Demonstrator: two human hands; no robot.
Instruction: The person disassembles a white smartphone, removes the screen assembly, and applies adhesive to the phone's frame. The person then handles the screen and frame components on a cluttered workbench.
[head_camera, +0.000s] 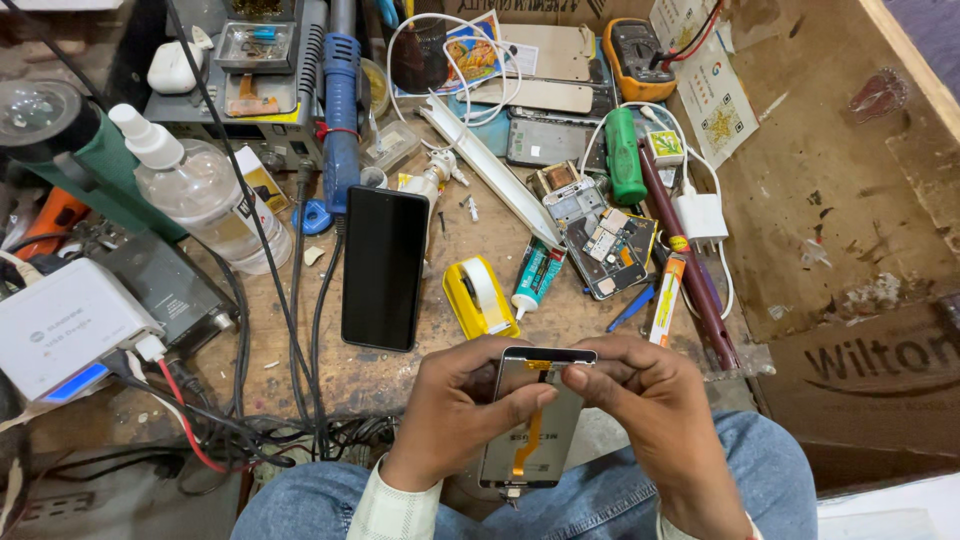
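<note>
Over my lap, both hands hold a phone display panel (533, 435), its grey back up, with an orange flex cable running down the middle. My left hand (455, 410) grips its left edge, thumb across the back. My right hand (650, 410) grips the right edge, and its thumb and forefinger pinch at the panel's top near the flex cable. A black phone (384, 266) lies screen up on the wooden bench just beyond my left hand. An opened phone body (607, 245) with bare circuit boards lies beyond my right hand.
A yellow tape dispenser (480, 296) and a glue tube (536, 277) lie just past the panel. A clear bottle (205, 190), a blue soldering handle (341, 110), a white charger box (62, 325) and tangled cables (250, 420) crowd the left. A multimeter (640, 55) sits at the back.
</note>
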